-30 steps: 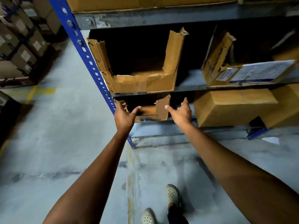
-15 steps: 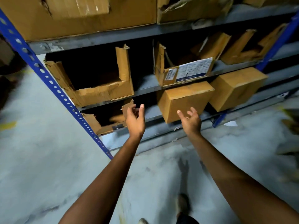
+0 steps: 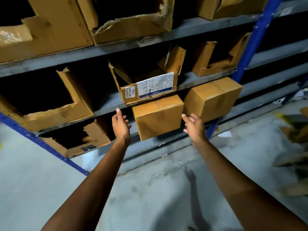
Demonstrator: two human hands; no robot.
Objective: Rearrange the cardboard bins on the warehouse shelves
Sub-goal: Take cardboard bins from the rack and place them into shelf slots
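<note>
A sealed cardboard box [image 3: 158, 116] sticks out from the lowest shelf. My left hand [image 3: 120, 125] hovers open just left of it and my right hand [image 3: 194, 126] open just right of it; neither touches it. A second sealed box [image 3: 212, 97] sits to its right. Directly above, on the middle shelf, stands an open-front cardboard bin [image 3: 146, 90] with white printed labels. A torn open bin [image 3: 55, 110] is on the same shelf to the left, and a small cut bin [image 3: 80, 142] lies on the lowest shelf at the left.
Blue rack uprights stand at the left [image 3: 41, 142] and right [image 3: 246, 54]. Another cut bin [image 3: 216, 64] sits at the middle shelf's right end, and large torn cartons [image 3: 130, 25] fill the top shelf. Cardboard scraps [image 3: 295, 135] lie on the grey concrete floor [image 3: 158, 189] at right.
The view and both hands have swung right, away from the small cut bin on the lowest shelf. The hands now flank the sealed box, wider apart than before.
</note>
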